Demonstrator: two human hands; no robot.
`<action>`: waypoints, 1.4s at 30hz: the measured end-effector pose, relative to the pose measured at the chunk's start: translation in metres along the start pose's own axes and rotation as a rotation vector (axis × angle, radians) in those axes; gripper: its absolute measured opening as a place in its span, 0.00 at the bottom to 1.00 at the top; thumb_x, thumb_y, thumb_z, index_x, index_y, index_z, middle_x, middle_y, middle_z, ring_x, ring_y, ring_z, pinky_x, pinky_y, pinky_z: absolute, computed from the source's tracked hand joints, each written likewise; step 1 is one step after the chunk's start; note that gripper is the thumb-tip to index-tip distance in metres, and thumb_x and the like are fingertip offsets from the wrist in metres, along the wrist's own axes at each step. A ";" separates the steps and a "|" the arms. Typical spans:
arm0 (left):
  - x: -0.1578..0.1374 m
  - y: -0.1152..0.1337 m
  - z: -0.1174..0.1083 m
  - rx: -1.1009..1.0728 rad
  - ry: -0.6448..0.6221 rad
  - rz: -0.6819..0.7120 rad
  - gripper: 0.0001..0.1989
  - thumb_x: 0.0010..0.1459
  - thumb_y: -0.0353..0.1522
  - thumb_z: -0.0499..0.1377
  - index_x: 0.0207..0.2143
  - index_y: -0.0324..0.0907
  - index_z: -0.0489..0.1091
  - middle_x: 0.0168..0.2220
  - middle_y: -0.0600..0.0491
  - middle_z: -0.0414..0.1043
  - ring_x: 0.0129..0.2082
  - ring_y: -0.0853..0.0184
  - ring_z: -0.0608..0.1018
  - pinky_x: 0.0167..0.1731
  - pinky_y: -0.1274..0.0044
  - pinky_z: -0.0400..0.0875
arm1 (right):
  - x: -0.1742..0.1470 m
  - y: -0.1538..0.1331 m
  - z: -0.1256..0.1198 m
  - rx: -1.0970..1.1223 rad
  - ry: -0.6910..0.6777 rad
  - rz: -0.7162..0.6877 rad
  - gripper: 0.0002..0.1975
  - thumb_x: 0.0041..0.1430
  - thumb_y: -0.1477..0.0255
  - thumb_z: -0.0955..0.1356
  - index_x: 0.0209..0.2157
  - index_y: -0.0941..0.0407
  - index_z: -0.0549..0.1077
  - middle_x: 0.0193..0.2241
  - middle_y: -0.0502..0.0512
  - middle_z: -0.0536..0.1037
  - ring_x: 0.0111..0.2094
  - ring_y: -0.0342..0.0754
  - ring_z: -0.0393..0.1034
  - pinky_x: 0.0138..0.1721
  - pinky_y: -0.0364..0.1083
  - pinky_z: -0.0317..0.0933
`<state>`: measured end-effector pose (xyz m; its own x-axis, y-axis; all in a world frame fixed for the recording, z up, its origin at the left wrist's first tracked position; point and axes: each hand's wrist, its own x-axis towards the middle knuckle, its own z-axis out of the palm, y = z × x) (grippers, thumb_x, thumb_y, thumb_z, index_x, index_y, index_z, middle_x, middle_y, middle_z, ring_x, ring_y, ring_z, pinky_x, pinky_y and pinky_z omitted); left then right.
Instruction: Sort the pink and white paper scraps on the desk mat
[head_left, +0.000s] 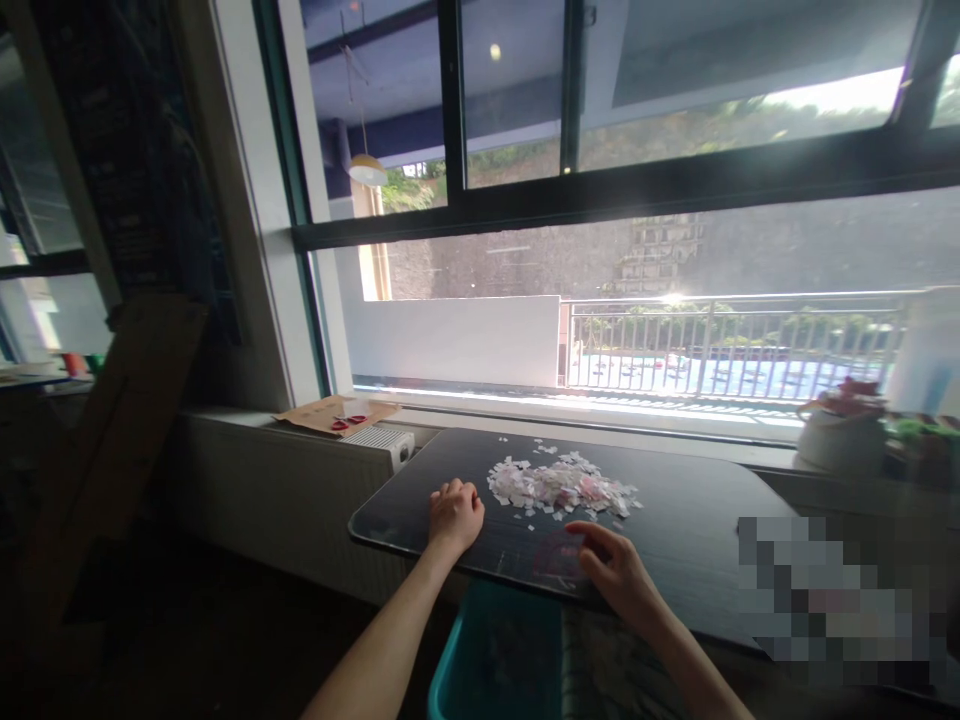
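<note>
A loose heap of small cut paper pieces (551,483), mostly white with some pink, lies spread on the dark table (679,515). Just left of the heap, my left hand (456,515) rests on the tabletop with its fingers curled in. Whatever may be inside that hand is hidden. My right hand (611,565) is over the near side of the table, in front of the heap, its index finger stretched out and nothing visible in it. Faint reddish marks (556,555) show on the table beside it.
Below the table's front edge stands a teal plastic bin (448,668). Red-handled scissors (349,422) lie on brown paper (311,414) on the sill, near a white radiator (300,490). A potted plant (840,435) stands at the right. A blurred patch covers the table's right end.
</note>
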<state>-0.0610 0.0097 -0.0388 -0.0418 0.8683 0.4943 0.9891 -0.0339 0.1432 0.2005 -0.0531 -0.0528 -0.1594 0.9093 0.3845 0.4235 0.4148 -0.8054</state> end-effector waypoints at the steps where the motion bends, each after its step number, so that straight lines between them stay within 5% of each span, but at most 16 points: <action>1: 0.000 0.000 0.000 -0.003 -0.003 0.003 0.07 0.55 0.32 0.52 0.31 0.42 0.69 0.36 0.49 0.70 0.39 0.62 0.70 0.41 0.70 0.60 | 0.003 0.006 -0.006 0.001 0.071 0.020 0.20 0.51 0.70 0.61 0.44 0.60 0.73 0.21 0.47 0.67 0.23 0.42 0.59 0.26 0.41 0.55; 5: 0.000 -0.003 0.001 0.006 0.000 0.029 0.08 0.55 0.32 0.51 0.31 0.42 0.69 0.35 0.49 0.70 0.38 0.62 0.71 0.40 0.70 0.61 | 0.009 0.031 -0.038 -0.144 0.293 0.140 0.23 0.52 0.65 0.61 0.48 0.61 0.72 0.23 0.49 0.71 0.24 0.45 0.64 0.31 0.44 0.59; 9: 0.001 -0.003 -0.001 0.030 -0.013 0.037 0.08 0.56 0.32 0.50 0.31 0.42 0.69 0.35 0.49 0.70 0.38 0.61 0.71 0.40 0.70 0.61 | 0.006 0.038 -0.053 -0.252 0.279 0.105 0.24 0.54 0.65 0.60 0.51 0.59 0.69 0.26 0.50 0.73 0.25 0.45 0.66 0.32 0.43 0.60; 17: 0.003 -0.002 -0.004 0.041 -0.038 0.042 0.09 0.56 0.32 0.50 0.31 0.42 0.69 0.36 0.49 0.70 0.39 0.60 0.71 0.39 0.70 0.62 | 0.002 0.027 -0.044 -0.331 0.254 0.013 0.24 0.54 0.68 0.60 0.51 0.57 0.71 0.31 0.54 0.78 0.26 0.46 0.68 0.33 0.45 0.61; 22: 0.003 -0.002 -0.003 0.051 -0.028 0.040 0.09 0.56 0.32 0.50 0.31 0.42 0.69 0.35 0.49 0.70 0.39 0.60 0.71 0.39 0.69 0.62 | 0.004 0.022 -0.042 -0.285 0.190 0.018 0.22 0.52 0.70 0.60 0.48 0.57 0.73 0.22 0.49 0.74 0.23 0.44 0.65 0.29 0.42 0.59; 33: 0.002 -0.003 0.001 0.049 -0.007 0.034 0.08 0.55 0.32 0.51 0.31 0.42 0.69 0.35 0.49 0.70 0.39 0.60 0.71 0.39 0.70 0.61 | 0.032 -0.002 0.012 -0.296 0.105 -0.064 0.22 0.53 0.71 0.61 0.50 0.53 0.72 0.31 0.52 0.77 0.30 0.45 0.68 0.36 0.43 0.60; 38: 0.002 -0.003 0.001 0.035 -0.007 0.035 0.08 0.55 0.32 0.51 0.31 0.42 0.69 0.35 0.49 0.69 0.39 0.61 0.71 0.39 0.70 0.61 | 0.024 0.002 -0.006 -0.287 0.077 -0.052 0.21 0.51 0.72 0.61 0.46 0.53 0.75 0.24 0.49 0.75 0.25 0.43 0.65 0.31 0.42 0.57; 42: 0.002 -0.003 0.000 0.029 -0.014 0.032 0.08 0.55 0.32 0.51 0.31 0.42 0.69 0.35 0.49 0.70 0.39 0.61 0.71 0.39 0.70 0.61 | 0.011 0.016 -0.032 -0.228 0.181 0.043 0.19 0.49 0.69 0.62 0.42 0.56 0.77 0.18 0.46 0.69 0.20 0.42 0.61 0.25 0.41 0.55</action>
<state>-0.0640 0.0116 -0.0380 -0.0087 0.8739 0.4861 0.9936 -0.0470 0.1023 0.2339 -0.0372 -0.0466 0.0154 0.8963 0.4431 0.6195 0.3393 -0.7079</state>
